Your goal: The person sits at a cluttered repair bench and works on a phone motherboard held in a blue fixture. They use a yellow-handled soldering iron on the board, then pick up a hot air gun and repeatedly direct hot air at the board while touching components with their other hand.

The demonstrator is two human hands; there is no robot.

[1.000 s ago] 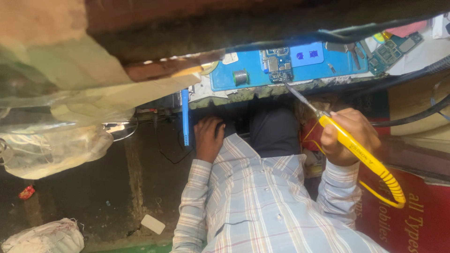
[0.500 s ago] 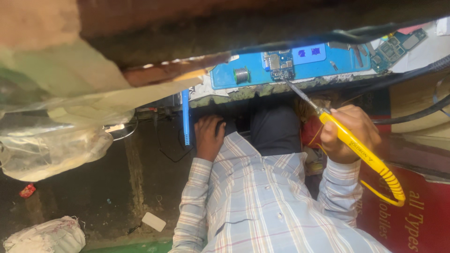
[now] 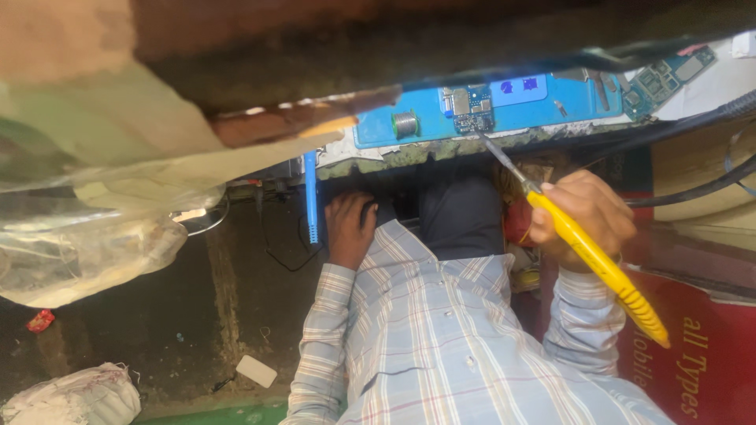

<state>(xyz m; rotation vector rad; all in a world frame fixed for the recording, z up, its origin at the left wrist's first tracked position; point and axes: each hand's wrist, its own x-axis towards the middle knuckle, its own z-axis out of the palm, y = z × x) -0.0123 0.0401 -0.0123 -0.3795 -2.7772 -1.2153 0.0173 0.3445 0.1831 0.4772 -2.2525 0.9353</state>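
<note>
My right hand (image 3: 584, 214) grips a yellow-handled soldering iron (image 3: 598, 267). Its thin metal tip reaches up to the lower edge of a small circuit board (image 3: 471, 110) lying on a blue work mat (image 3: 551, 106). A spool of solder wire (image 3: 405, 123) sits on the mat to the left of the board. My left hand (image 3: 350, 228) rests below the bench edge against dark cloth. Its fingers curl into shadow, and nothing shows in it. Both arms wear a pale checked shirt (image 3: 441, 338).
A second green circuit board (image 3: 661, 79) lies at the mat's right end. Black cables (image 3: 709, 185) run along the right side. A blue strip (image 3: 311, 197) hangs from the bench edge. Clear plastic bags (image 3: 87, 252) bulge at left, above a dark floor with scraps.
The view has drifted a little. The iron's tip stays at the circuit board, and my left hand has not moved.
</note>
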